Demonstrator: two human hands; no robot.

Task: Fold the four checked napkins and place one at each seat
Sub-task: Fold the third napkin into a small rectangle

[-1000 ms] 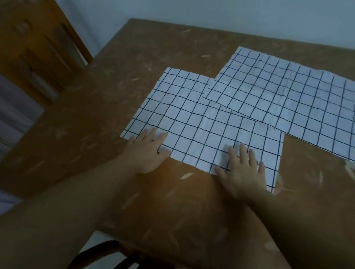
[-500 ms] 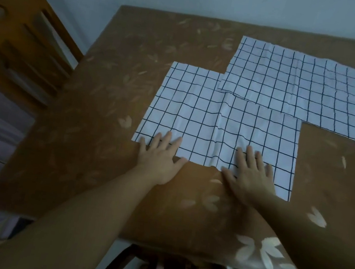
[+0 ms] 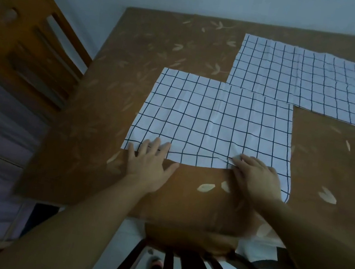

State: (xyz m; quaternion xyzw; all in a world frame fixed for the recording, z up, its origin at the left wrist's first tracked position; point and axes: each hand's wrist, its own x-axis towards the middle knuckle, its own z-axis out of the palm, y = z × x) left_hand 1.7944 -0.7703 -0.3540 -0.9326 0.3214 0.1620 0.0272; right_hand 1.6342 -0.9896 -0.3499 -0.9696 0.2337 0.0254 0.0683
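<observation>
Since half a second ago our right hand (image 3: 256, 179) has changed its hold: its fingers (image 3: 245, 161), which lay flat, are now curled and pinch the near edge of the near napkin (image 3: 214, 125), and a small pucker has risen in the cloth just ahead of them. Our left hand (image 3: 148, 164) stays as it was, fingers (image 3: 154, 146) straight and spread, pressing the same edge flat and gripping nothing. The near napkin lies spread on the surface (image 3: 111, 79), running away from both sets of fingers, with its near edge under them. The far napkin (image 3: 298, 80) lies well beyond our right fingers, also unfolded, and its near left corner appears to overlap the far right corner of the near one. We see only these two of the four, so we judge the folding has barely begun. What worries us is a crooked fold: with one side pinched and the other only pressed, the edge may come up unevenly and the grid lines will not meet. Thin cloth can also slip out of so shallow a pinch. If we carry the edge forward, the overlap may catch and drag the far napkin askew. A wooden chair (image 3: 37, 35) stands off beyond our left fingers.
</observation>
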